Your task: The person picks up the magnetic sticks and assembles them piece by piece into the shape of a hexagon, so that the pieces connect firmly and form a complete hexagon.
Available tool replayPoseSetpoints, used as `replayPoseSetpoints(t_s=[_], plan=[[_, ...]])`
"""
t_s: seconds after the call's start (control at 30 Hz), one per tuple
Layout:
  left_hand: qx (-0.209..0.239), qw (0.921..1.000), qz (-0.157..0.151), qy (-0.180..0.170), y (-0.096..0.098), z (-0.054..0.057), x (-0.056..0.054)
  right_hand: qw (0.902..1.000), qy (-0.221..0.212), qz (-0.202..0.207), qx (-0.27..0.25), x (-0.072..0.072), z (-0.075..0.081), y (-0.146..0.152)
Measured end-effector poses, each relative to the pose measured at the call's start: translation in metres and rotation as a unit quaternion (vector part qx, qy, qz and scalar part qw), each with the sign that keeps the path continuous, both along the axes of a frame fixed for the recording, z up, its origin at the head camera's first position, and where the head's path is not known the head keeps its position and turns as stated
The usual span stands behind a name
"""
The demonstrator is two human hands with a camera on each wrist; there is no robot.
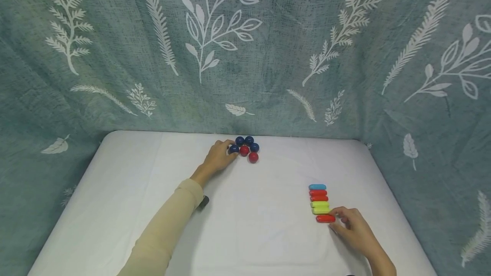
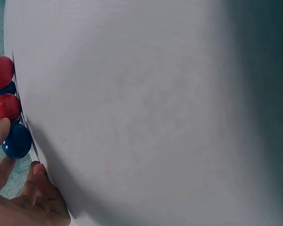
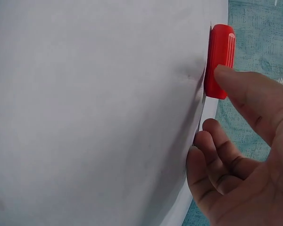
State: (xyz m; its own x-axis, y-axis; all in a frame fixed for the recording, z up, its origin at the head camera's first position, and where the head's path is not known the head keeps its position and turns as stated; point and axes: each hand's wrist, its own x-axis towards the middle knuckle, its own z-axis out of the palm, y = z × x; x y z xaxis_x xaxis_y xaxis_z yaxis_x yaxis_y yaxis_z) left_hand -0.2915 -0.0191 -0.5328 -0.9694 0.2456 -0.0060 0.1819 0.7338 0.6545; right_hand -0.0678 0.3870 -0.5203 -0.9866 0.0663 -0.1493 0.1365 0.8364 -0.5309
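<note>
Leaf-printed green curtain beyond far edge of white desk. With left hand near that edge, clamping blue ball between thumb and finger; with right hand toward right edge, pinching end of red stick; broad desk space between. Just past that stick, 5 more sticks in a column; beside held ball, 5 more balls, 3 blue and 2 red.

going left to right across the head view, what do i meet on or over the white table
Beige sleeve → left hand → cluster of blue and red balls → column of coloured pieces → right hand
</note>
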Motion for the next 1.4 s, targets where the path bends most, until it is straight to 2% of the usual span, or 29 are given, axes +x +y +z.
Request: replayPoseSetpoints(t_s=[0.3, 0.47, 0.67, 0.87, 1.07, 1.23, 1.4], plan=[[-0.003, 0.9999, 0.005, 0.014, -0.004, -0.001, 0.001, 0.9999, -0.009, 0.000, 0.014, -0.003, -0.001, -0.003], [-0.009, 0.9999, 0.007, 0.011, -0.007, -0.001, 0.002, 0.9998, -0.003, 0.011, 0.013, -0.004, 0.001, -0.004], [-0.004, 0.9999, 0.002, 0.010, -0.015, 0.009, 0.009, 0.9996, 0.010, 0.025, 0.002, -0.004, 0.008, -0.008], [-0.008, 0.9999, -0.008, 0.008, -0.028, 0.017, 0.020, 0.9982, 0.043, 0.042, -0.007, -0.007, 0.017, -0.023], [0.006, 0.9998, -0.014, 0.009, -0.046, 0.017, 0.040, 0.9957, 0.059, 0.063, -0.032, -0.019, 0.020, -0.050], [0.014, 0.9996, -0.023, -0.002, -0.064, 0.016, 0.065, 0.9909, 0.066, 0.106, -0.051, -0.029, 0.015, -0.081], [0.015, 0.9990, -0.041, -0.004, -0.080, 0.015, 0.092, 0.9871, 0.053, 0.139, -0.058, -0.041, 0.012, -0.110]])
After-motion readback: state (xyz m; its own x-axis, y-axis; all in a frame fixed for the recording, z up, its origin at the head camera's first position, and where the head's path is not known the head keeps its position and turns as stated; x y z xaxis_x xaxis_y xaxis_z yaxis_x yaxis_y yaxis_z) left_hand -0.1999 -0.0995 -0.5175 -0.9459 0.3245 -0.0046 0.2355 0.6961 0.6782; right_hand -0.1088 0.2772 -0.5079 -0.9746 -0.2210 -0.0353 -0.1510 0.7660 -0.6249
